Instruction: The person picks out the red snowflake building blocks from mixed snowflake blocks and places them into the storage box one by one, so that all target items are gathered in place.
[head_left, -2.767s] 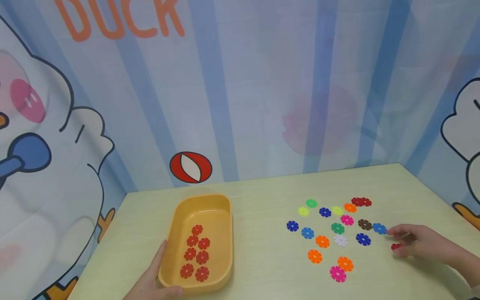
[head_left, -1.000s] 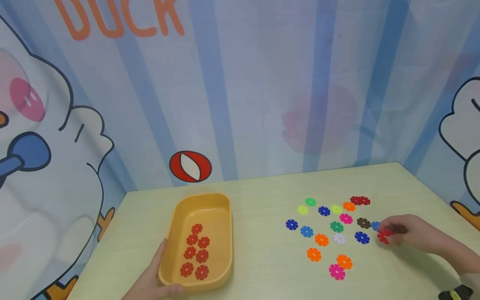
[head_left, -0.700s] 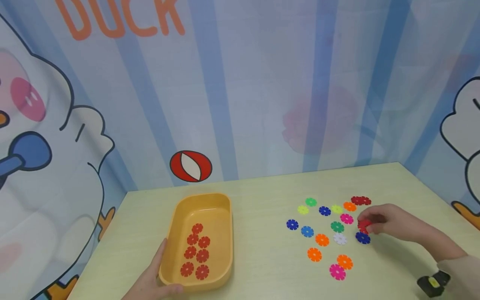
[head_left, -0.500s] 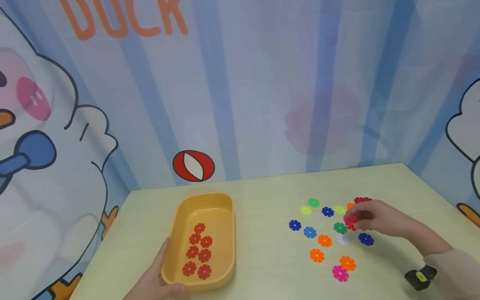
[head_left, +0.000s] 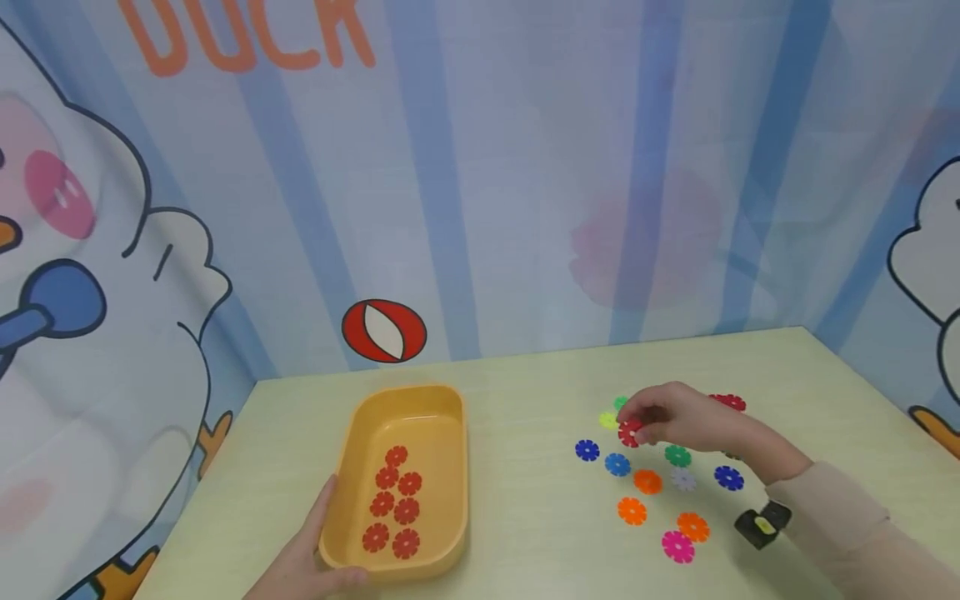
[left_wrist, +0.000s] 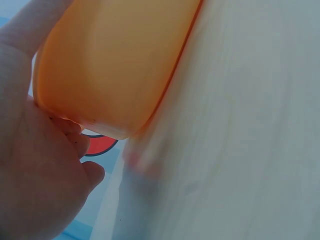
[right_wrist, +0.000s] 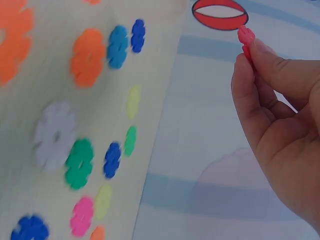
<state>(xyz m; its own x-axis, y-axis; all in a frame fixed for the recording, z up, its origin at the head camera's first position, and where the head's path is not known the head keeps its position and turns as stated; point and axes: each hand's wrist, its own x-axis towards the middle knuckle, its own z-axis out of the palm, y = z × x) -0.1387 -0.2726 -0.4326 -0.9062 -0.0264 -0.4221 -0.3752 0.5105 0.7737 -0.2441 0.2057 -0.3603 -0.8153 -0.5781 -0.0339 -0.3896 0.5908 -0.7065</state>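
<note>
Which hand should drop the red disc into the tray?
Right. The right hand already pinches the red disc, lifted over the loose discs. The left hand grips the tray's near corner, steadying it, so it seems better left there.

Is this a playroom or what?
Probably a play corner or a set made to look like one. The cartoon duck curtain hangs round a pale table, and bright flower discs lie on it beside an orange tray holding red ones.
</note>
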